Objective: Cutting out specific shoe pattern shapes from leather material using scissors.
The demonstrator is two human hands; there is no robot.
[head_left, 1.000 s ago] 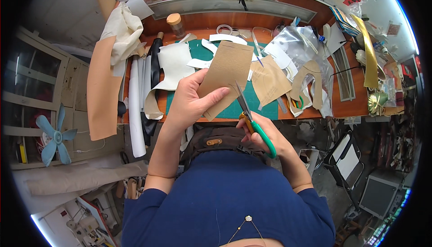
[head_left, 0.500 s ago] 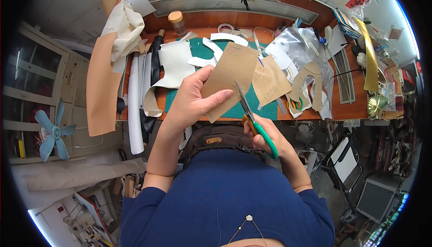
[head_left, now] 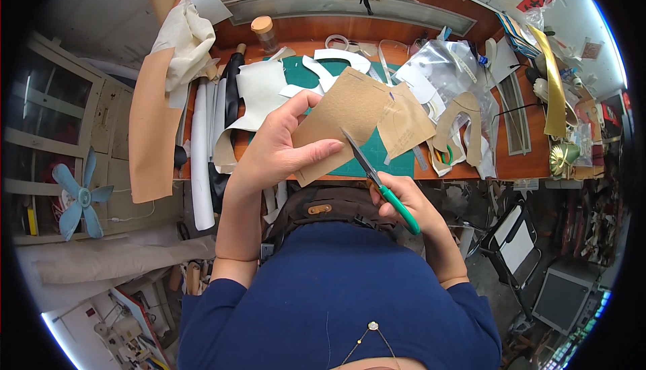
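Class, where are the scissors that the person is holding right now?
In the head view, the scissors are just right of centre, in the right hand, their blades overlapping the edge of the tan sheet that the left hand holds.

A single wide fisheye view looks steeply down from the wearer's head, over the navy shirt (head_left: pixel 336 289) close below, toward the worktop (head_left: pixel 521 163) ahead.

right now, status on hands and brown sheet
Left hand gripping brown sheet. Right hand holding scissors, tips overlapping sheet. Left thumb close to tips.
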